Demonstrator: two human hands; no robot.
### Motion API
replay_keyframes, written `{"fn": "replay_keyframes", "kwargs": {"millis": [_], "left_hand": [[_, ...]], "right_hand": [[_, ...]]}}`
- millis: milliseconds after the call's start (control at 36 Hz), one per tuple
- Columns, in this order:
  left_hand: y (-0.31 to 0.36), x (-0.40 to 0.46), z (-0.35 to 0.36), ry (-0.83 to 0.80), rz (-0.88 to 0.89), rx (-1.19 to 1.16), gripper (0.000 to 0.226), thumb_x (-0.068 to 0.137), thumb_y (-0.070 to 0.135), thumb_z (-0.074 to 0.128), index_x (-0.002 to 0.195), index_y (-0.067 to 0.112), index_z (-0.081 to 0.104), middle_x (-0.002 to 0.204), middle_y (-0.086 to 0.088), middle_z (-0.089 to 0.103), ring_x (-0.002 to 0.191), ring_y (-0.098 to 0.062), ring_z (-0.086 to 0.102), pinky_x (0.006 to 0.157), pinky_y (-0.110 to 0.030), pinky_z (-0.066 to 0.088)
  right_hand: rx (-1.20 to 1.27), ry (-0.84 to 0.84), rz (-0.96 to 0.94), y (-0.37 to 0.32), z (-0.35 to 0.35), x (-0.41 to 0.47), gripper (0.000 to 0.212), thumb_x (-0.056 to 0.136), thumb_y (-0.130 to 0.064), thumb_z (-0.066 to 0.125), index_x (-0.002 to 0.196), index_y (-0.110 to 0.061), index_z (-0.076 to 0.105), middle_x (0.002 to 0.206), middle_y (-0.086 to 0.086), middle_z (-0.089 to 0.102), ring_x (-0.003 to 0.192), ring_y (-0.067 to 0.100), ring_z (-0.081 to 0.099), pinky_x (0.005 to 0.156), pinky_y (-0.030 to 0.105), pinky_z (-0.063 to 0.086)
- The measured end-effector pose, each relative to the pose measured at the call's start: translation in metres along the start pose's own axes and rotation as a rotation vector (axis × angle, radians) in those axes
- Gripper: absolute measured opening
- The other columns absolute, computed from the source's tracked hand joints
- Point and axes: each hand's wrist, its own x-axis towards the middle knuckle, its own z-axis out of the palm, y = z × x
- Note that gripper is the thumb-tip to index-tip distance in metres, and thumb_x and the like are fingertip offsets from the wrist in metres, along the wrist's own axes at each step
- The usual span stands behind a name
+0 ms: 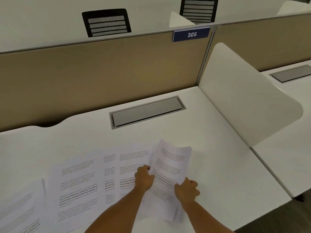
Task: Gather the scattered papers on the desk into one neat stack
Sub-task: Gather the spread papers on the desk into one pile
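Observation:
A bundle of printed sheets [170, 167] is lifted off the white desk [218, 165], bowed and tilted, with its far edges fanned. My left hand [144, 179] grips the bundle's left edge. My right hand [187, 190] grips its lower right edge. Left of the bundle, several printed sheets [77, 184] lie flat and overlapping on the desk. One more sheet [18, 209] lies at the near left corner, partly cut off by the frame.
A grey cable hatch [146, 111] is set into the desk behind the papers. A tan partition [101, 73] with a blue 305 sign [191, 34] closes the back. A white side divider [244, 95] stands on the right. Black chairs [106, 22] show beyond.

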Motion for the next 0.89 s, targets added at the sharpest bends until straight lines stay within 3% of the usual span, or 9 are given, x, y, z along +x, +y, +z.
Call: {"fn": "replay_keyframes", "kwargs": {"millis": [167, 250, 306, 472, 583, 667, 750, 806, 889], "left_hand": [[0.004, 0.0, 0.01, 0.007, -0.055, 0.174, 0.062, 0.091, 0.036, 0.061, 0.142, 0.01, 0.038, 0.152, -0.015, 0.024, 0.139, -0.035, 0.027, 0.113, -0.042, 0.03], [0.006, 0.002, 0.015, 0.025, -0.06, 0.192, 0.058, 0.091, 0.035, 0.06, 0.14, 0.01, 0.04, 0.152, -0.015, 0.02, 0.138, -0.036, 0.027, 0.111, -0.042, 0.032], [0.006, 0.003, 0.017, 0.033, -0.072, 0.171, 0.053, 0.092, 0.031, 0.061, 0.137, 0.01, 0.042, 0.151, -0.015, 0.018, 0.135, -0.036, 0.028, 0.109, -0.042, 0.036], [0.008, 0.004, 0.021, 0.066, -0.097, 0.195, 0.048, 0.091, 0.03, 0.061, 0.133, 0.012, 0.044, 0.149, -0.014, 0.018, 0.131, -0.034, 0.035, 0.106, -0.041, 0.04], [0.01, 0.008, 0.02, 0.084, -0.133, 0.298, 0.05, 0.09, 0.037, 0.061, 0.131, 0.016, 0.043, 0.144, -0.012, 0.026, 0.129, -0.033, 0.034, 0.107, -0.044, 0.039], [0.011, 0.007, 0.019, 0.112, -0.157, 0.314, 0.045, 0.091, 0.033, 0.06, 0.13, 0.017, 0.045, 0.144, -0.012, 0.026, 0.128, -0.033, 0.034, 0.106, -0.045, 0.038], [0.01, 0.006, 0.02, 0.138, -0.174, 0.302, 0.043, 0.091, 0.031, 0.061, 0.129, 0.017, 0.047, 0.144, -0.012, 0.024, 0.127, -0.032, 0.037, 0.105, -0.043, 0.041], [0.009, 0.005, 0.019, 0.146, -0.179, 0.287, 0.042, 0.091, 0.03, 0.062, 0.127, 0.016, 0.048, 0.144, -0.012, 0.024, 0.123, -0.032, 0.042, 0.103, -0.042, 0.044], [0.007, 0.004, 0.017, 0.159, -0.169, 0.284, 0.044, 0.089, 0.034, 0.062, 0.128, 0.015, 0.051, 0.141, -0.012, 0.034, 0.12, -0.03, 0.047, 0.1, -0.039, 0.045]], "right_hand": [[0.109, -0.032, 0.119, -0.019, -0.006, -0.001, 0.056, 0.086, -0.021, 0.061, 0.136, -0.014, 0.037, 0.145, 0.017, 0.026, 0.127, 0.035, 0.038, 0.11, 0.044, 0.031], [0.202, -0.06, 0.163, -0.026, -0.009, 0.004, 0.058, 0.084, -0.017, 0.062, 0.134, -0.012, 0.033, 0.141, 0.017, 0.029, 0.123, 0.037, 0.043, 0.108, 0.045, 0.036], [0.285, -0.085, 0.172, -0.027, -0.011, 0.005, 0.056, 0.084, -0.015, 0.06, 0.133, -0.01, 0.033, 0.137, 0.018, 0.032, 0.117, 0.039, 0.049, 0.096, 0.044, 0.045], [0.499, -0.174, 0.169, -0.029, -0.02, 0.007, 0.054, 0.087, -0.007, 0.058, 0.133, -0.004, 0.031, 0.135, 0.021, 0.038, 0.106, 0.032, 0.048, 0.085, 0.04, 0.045], [0.648, -0.243, 0.152, -0.028, -0.021, 0.009, 0.07, 0.09, 0.001, 0.055, 0.145, -0.003, 0.013, 0.127, 0.01, 0.039, 0.103, 0.022, 0.042, 0.103, 0.043, 0.041], [0.7, -0.224, 0.179, -0.02, -0.01, 0.021, 0.064, 0.083, -0.004, 0.061, 0.139, -0.004, 0.03, 0.129, 0.016, 0.054, 0.102, 0.027, 0.056, 0.091, 0.04, 0.049], [0.647, -0.239, 0.124, 0.002, 0.01, 0.049, 0.049, 0.069, -0.017, 0.06, 0.117, -0.007, 0.056, 0.116, 0.011, 0.064, 0.093, 0.023, 0.06, 0.08, 0.03, 0.048], [0.632, -0.236, 0.064, 0.0, -0.004, 0.039, 0.031, 0.076, -0.014, 0.06, 0.106, -0.008, 0.065, 0.103, 0.01, 0.069, 0.081, 0.019, 0.059, 0.071, 0.025, 0.049], [0.602, -0.223, -0.029, -0.007, -0.023, 0.025, 0.029, 0.082, -0.021, 0.063, 0.11, -0.018, 0.068, 0.102, 0.005, 0.072, 0.088, 0.02, 0.065, 0.079, 0.033, 0.056]]}}
